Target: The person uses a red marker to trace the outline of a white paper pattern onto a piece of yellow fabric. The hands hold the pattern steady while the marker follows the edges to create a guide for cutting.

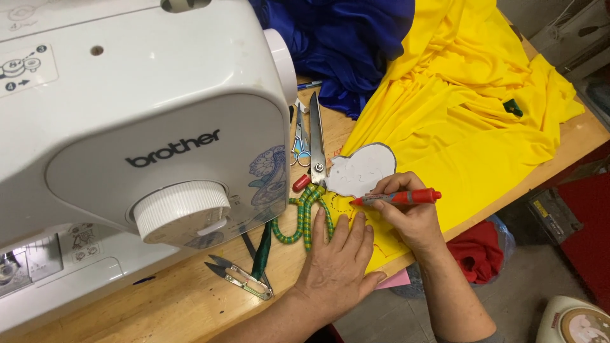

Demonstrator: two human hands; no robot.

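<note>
Sewing machine: one white machine (127, 140) is standing on the bench
Scissors: two pairs are lying there, long shears (317, 143) and small scissors (300, 147)
Thread snips: one pair (240, 277) is lying by the machine
Marker: one red marker (399, 197)
Paper template: one (359, 170) (grey-edged) is lying on the yellow fabric
Fabrics: two are lying there, yellow fabric (470, 114) and blue fabric (343, 38)
Hands: two are showing, left hand (337, 267) and right hand (410, 213)

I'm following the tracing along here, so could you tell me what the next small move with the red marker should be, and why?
Probably draw the red marker a little further along the edge of the white paper template. The right hand holds its tip on the yellow fabric at the template's lower edge, a marked line already shows there, and the left hand lies flat on the cloth beside it.
</note>
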